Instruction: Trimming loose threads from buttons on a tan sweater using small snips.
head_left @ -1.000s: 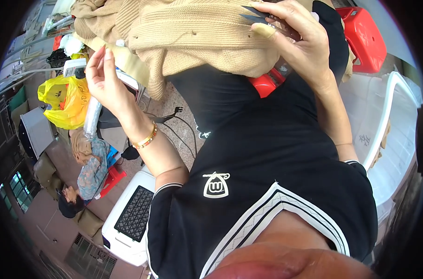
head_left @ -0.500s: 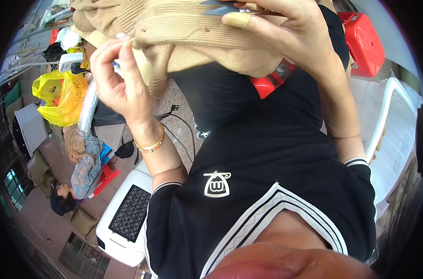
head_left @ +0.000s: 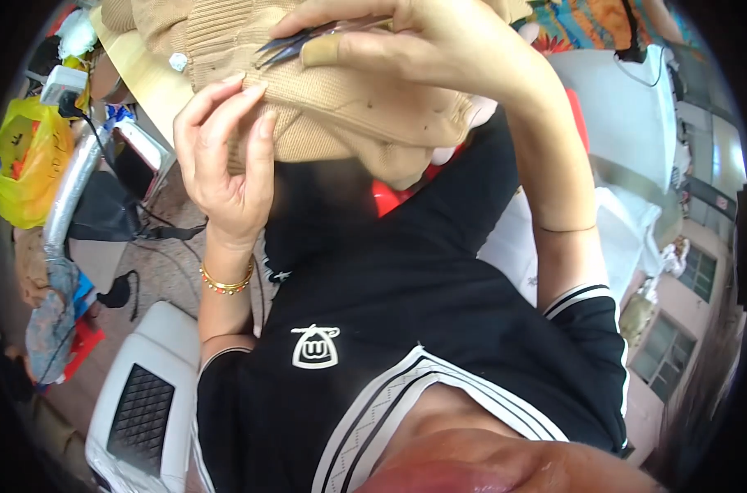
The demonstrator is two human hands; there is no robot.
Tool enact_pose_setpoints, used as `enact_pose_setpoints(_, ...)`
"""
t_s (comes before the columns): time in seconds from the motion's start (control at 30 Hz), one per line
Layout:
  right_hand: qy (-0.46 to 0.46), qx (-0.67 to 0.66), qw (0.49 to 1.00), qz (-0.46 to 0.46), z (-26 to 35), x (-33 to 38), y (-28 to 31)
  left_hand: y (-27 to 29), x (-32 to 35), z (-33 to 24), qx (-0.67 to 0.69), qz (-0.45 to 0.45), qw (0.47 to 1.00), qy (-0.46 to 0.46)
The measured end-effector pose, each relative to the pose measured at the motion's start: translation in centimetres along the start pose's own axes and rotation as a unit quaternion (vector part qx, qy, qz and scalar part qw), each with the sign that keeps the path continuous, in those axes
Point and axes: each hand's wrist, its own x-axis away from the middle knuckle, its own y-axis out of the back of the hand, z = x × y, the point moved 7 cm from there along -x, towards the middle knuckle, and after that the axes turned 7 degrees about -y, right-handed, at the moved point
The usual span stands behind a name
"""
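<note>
A tan ribbed knit garment (head_left: 332, 135) lies over my lap at the top of the view, with small dark thread bits on it. My left hand (head_left: 225, 160) pinches its edge, thumb and fingertips close together at a seam. In my right hand (head_left: 415, 53) is a pair of thread snips (head_left: 285, 49), pointing left. Their two dark blades stand slightly apart, just above my left fingertips. My right thumb wears a yellowish cover (head_left: 320, 53). Whether the blades touch a thread is too small to tell.
At left are a yellow plastic bag (head_left: 53, 148), a silvery wrapped tube (head_left: 76, 193), black cables (head_left: 172, 232) and a person's blue patterned clothing (head_left: 53, 320). A white case with a black quilted panel (head_left: 147, 403) stands lower left. Whitish plastic containers (head_left: 612, 107) are at right.
My right hand has brought the snips left, close to my left hand. My left fingers have moved further onto the knit. The whole view has shifted, showing more of the right side.
</note>
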Motion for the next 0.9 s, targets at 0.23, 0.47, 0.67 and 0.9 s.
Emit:
enact_pose_setpoints(0.23, -0.130, 0.029, 0.981, 0.144, -1.2, -1.4, -0.4, -0.3, 0.2, -0.2, -0.005, -0.006, 1.000, -0.029)
enact_pose_setpoints(0.47, -0.167, 0.060, 0.967, 0.184, -1.3, -2.2, -0.7, -0.5, 0.2, -0.3, 0.000, -0.013, 0.999, -0.052)
enact_pose_setpoints(0.67, -0.211, 0.092, 0.945, 0.234, -1.3, -2.5, -1.1, -0.7, 0.1, -0.3, 0.010, -0.013, 0.998, -0.057)
enact_pose_setpoints(0.9, -0.207, 0.087, 0.959, 0.174, -1.2, -2.4, -1.0, -0.5, 0.2, -0.4, 0.008, -0.014, 0.998, -0.061)
